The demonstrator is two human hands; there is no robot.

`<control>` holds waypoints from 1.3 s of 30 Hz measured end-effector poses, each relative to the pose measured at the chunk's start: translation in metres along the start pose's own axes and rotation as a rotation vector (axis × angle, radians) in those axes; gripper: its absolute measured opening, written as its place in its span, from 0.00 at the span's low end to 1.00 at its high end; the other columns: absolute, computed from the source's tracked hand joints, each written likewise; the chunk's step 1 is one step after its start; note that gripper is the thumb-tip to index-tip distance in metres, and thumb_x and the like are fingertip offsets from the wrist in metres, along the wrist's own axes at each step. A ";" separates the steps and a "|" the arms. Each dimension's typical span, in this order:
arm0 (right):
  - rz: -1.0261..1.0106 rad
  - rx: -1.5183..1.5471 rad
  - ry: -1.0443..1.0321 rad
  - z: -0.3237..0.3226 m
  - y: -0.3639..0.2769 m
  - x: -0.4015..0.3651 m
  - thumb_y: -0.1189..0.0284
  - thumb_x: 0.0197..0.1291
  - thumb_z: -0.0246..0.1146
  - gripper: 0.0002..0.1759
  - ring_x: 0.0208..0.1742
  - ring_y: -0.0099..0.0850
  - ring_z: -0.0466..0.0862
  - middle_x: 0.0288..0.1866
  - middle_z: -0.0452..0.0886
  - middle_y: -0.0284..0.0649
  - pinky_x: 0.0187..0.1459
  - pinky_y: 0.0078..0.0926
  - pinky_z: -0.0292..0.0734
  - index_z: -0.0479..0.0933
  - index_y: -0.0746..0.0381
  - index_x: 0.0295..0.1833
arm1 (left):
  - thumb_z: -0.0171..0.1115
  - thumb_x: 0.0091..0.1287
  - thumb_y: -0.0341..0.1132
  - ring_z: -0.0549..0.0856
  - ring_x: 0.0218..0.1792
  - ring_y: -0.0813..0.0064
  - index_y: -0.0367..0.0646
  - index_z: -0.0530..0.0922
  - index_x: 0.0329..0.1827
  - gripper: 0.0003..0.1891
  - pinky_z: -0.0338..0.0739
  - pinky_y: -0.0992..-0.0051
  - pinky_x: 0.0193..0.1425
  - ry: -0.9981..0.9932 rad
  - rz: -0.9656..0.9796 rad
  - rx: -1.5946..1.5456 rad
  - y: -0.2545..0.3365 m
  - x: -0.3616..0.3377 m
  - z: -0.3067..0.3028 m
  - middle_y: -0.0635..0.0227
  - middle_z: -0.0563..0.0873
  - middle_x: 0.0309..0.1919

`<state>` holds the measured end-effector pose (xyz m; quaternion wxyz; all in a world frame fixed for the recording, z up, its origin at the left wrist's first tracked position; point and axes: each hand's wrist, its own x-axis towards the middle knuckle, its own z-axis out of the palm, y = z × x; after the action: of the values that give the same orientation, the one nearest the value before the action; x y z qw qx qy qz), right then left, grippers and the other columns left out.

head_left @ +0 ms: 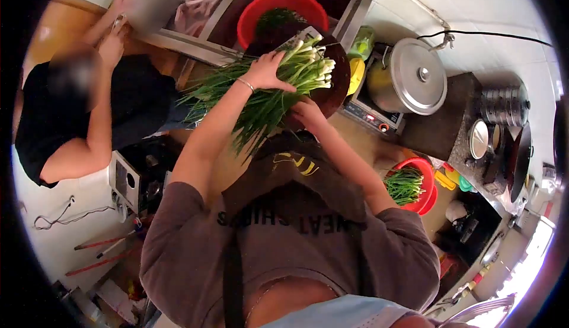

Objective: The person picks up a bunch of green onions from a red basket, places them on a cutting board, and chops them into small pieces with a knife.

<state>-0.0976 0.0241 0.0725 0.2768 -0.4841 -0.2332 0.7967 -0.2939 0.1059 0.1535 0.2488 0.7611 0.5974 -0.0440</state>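
Observation:
A big bunch of green onions (261, 99) lies across a dark round pan (338, 79), its white ends toward the right and its green leaves hanging to the left. My left hand (267, 73) rests over the top of the bunch with its fingers wrapped round the stalks, a bracelet at the wrist. Lower and to the right, my right hand (307, 111) holds the near side of the bunch by the stalks; its fingertips are partly hidden. Behind the pan, a red basin (320, 13) with chopped-looking greens sits in the metal sink (222, 5).
At the left a co-worker in black (65, 114) stands by the sink. A lidded steel pot (418, 76) is on a cooker (368, 117) at the right. More green onions fill a red basin (428, 203) lower right. Steamers (504, 105) stand farther right.

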 end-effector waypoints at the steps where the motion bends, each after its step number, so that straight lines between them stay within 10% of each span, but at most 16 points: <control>1: 0.050 0.077 0.000 0.005 -0.013 -0.009 0.73 0.60 0.59 0.20 0.49 0.28 0.76 0.47 0.77 0.35 0.52 0.30 0.71 0.72 0.58 0.59 | 0.70 0.34 0.76 0.58 0.72 0.42 0.42 0.47 0.77 0.71 0.57 0.46 0.73 -0.007 -0.004 0.045 0.003 -0.001 0.001 0.41 0.57 0.72; 5: -0.027 -0.348 -0.170 -0.011 -0.028 0.000 0.79 0.58 0.57 0.20 0.47 0.28 0.77 0.44 0.76 0.35 0.52 0.29 0.73 0.72 0.60 0.57 | 0.75 0.25 0.72 0.60 0.70 0.38 0.44 0.45 0.78 0.76 0.56 0.38 0.68 -0.078 -0.017 0.161 0.024 -0.005 -0.004 0.37 0.59 0.70; 15: 0.167 -0.120 -0.254 -0.025 -0.028 0.024 0.78 0.56 0.59 0.18 0.48 0.27 0.76 0.47 0.77 0.34 0.50 0.29 0.74 0.73 0.61 0.54 | 0.84 0.27 0.53 0.63 0.68 0.38 0.53 0.41 0.79 0.74 0.61 0.38 0.65 0.161 -0.115 0.214 0.039 -0.014 0.029 0.38 0.56 0.71; 18: -0.063 -0.772 -0.263 -0.016 -0.032 0.016 0.77 0.57 0.59 0.17 0.50 0.27 0.76 0.48 0.77 0.33 0.53 0.29 0.72 0.74 0.60 0.54 | 0.82 0.28 0.50 0.67 0.65 0.42 0.53 0.46 0.78 0.71 0.63 0.42 0.64 0.228 -0.083 0.207 0.027 -0.011 0.029 0.40 0.60 0.70; 20: 0.145 -0.099 -0.051 -0.008 -0.028 0.020 0.76 0.57 0.59 0.17 0.50 0.28 0.76 0.48 0.77 0.34 0.52 0.32 0.73 0.73 0.60 0.54 | 0.81 0.29 0.51 0.69 0.63 0.43 0.54 0.47 0.78 0.69 0.65 0.44 0.63 0.219 -0.062 0.203 0.020 -0.003 0.023 0.40 0.61 0.69; 28: 0.052 0.031 -0.069 -0.022 0.000 0.054 0.73 0.60 0.60 0.17 0.52 0.30 0.76 0.51 0.75 0.35 0.55 0.36 0.71 0.72 0.59 0.56 | 0.78 0.30 0.55 0.75 0.57 0.50 0.51 0.60 0.72 0.60 0.61 0.42 0.64 0.067 0.065 0.109 -0.011 0.027 -0.003 0.53 0.80 0.52; 30: 0.076 0.254 0.054 -0.007 -0.006 0.054 0.68 0.62 0.60 0.18 0.58 0.33 0.73 0.54 0.73 0.36 0.62 0.43 0.66 0.71 0.58 0.57 | 0.80 0.31 0.54 0.72 0.61 0.46 0.49 0.55 0.74 0.63 0.57 0.34 0.64 0.051 0.046 0.161 -0.014 0.031 0.010 0.46 0.75 0.57; 32: -0.208 -0.141 -0.079 -0.026 0.027 0.090 0.67 0.62 0.60 0.16 0.59 0.35 0.72 0.53 0.73 0.36 0.63 0.44 0.64 0.72 0.56 0.55 | 0.81 0.30 0.54 0.71 0.62 0.42 0.51 0.53 0.76 0.65 0.59 0.41 0.68 0.037 0.051 0.025 -0.016 0.030 0.013 0.40 0.69 0.63; 34: 0.143 0.413 0.233 0.014 -0.019 0.052 0.66 0.62 0.60 0.15 0.58 0.34 0.72 0.52 0.75 0.35 0.62 0.43 0.64 0.72 0.55 0.54 | 0.82 0.29 0.59 0.69 0.65 0.40 0.52 0.49 0.77 0.69 0.62 0.47 0.67 0.098 0.061 0.086 -0.017 0.029 0.017 0.36 0.59 0.70; 39: 0.111 0.320 0.013 0.002 -0.012 0.060 0.66 0.62 0.59 0.12 0.53 0.33 0.75 0.49 0.77 0.35 0.59 0.41 0.65 0.73 0.55 0.51 | 0.81 0.23 0.61 0.66 0.67 0.40 0.49 0.48 0.78 0.73 0.61 0.46 0.67 0.088 0.040 0.067 -0.010 0.015 0.011 0.32 0.57 0.70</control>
<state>-0.1202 0.0727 0.0423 0.3073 -0.4512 -0.0745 0.8345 -0.2962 0.1158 0.1351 0.1975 0.7818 0.5909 -0.0253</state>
